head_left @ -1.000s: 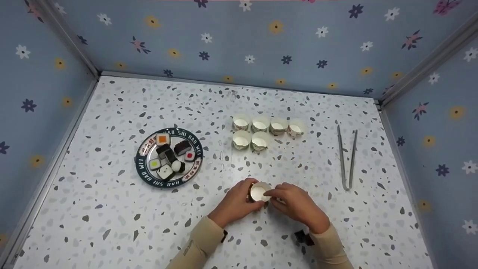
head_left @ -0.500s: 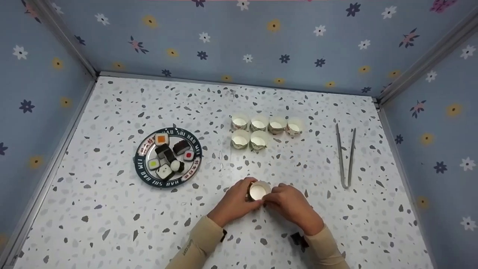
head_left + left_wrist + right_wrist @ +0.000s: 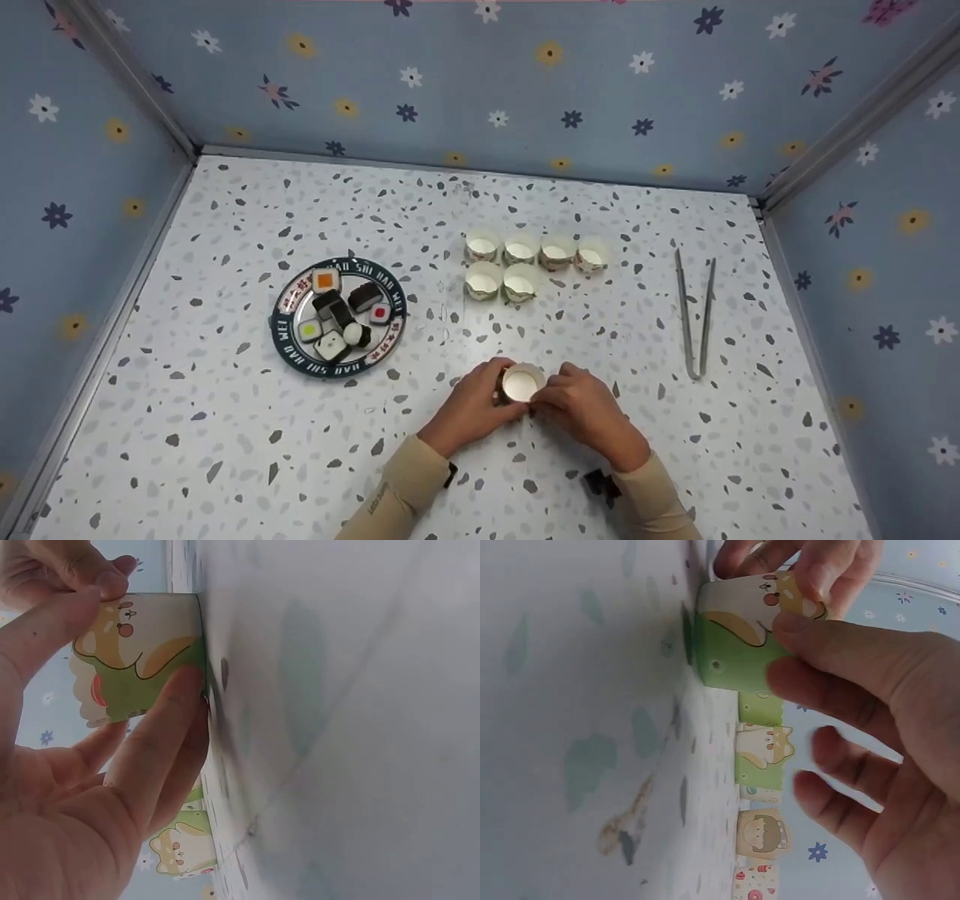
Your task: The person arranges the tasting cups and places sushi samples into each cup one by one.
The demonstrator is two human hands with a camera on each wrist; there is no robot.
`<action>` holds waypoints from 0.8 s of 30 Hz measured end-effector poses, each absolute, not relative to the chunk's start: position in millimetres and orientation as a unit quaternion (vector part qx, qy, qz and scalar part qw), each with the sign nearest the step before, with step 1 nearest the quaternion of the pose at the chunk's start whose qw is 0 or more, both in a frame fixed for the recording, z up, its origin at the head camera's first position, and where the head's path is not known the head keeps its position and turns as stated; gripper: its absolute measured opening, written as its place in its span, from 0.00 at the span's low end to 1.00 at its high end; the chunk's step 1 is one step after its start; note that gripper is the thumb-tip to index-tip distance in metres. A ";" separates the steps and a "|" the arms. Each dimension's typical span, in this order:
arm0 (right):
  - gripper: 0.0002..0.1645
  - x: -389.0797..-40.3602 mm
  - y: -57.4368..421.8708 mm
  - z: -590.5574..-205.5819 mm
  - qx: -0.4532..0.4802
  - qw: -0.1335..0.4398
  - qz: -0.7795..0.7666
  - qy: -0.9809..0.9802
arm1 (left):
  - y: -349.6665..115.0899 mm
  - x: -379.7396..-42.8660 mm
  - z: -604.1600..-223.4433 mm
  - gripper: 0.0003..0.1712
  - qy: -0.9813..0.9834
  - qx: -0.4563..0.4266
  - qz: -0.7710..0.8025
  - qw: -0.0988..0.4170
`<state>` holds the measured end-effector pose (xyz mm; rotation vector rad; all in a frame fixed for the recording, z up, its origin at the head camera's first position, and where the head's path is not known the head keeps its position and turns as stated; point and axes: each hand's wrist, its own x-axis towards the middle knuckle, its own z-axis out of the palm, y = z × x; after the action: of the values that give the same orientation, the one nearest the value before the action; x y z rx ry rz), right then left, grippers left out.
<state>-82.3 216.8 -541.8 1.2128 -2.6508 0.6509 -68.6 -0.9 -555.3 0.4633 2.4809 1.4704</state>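
Observation:
A paper baking cup (image 3: 520,385) stands on the table near the front, its white inside facing up. My left hand (image 3: 474,401) holds it round its left side, thumb at the front. My right hand (image 3: 583,411) pinches the rim at the near right with thumb and forefinger. In the left wrist view the wall of the baking cup (image 3: 154,634) shows a cartoon dog on green, with fingertips low against it. From the right wrist, the same baking cup (image 3: 731,630) has its base at the tabletop, while the other right fingers are loosely bent away from it.
Several more baking cups (image 3: 557,253) stand in two rows behind the hands. To the left, a dark-rimmed plate (image 3: 285,343) bears several sushi pieces (image 3: 328,280). Metal tongs (image 3: 685,322) lie at the right. Flowered panels (image 3: 525,82) border the table at the back and sides.
My right fingers have moved from the right side of the baking cup's rim to its near right edge, close to the left thumb. The left hand has kept its hold.

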 end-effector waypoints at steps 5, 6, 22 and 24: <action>0.06 -80.7 217.3 -543.1 0.393 0.080 0.222 -0.889 | -1.0 -67.6 -555.3 0.33 0.836 0.147 0.513 0.129; 0.06 -80.7 217.5 -543.1 0.393 0.080 0.221 -0.889 | -1.0 -67.4 -554.8 0.35 0.837 0.144 0.510 0.133; 0.02 -79.0 220.1 -537.0 0.384 0.048 0.231 -0.893 | -2.2 -69.2 -552.4 0.35 0.855 0.140 0.483 0.124; 0.04 -78.3 220.8 -535.0 0.387 0.056 0.238 -0.889 | -1.9 -69.2 -552.8 0.35 0.855 0.140 0.484 0.124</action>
<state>-78.3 220.8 -535.0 1.1731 -2.6986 0.7220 -69.2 -1.9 -552.8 0.4079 2.4923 1.4121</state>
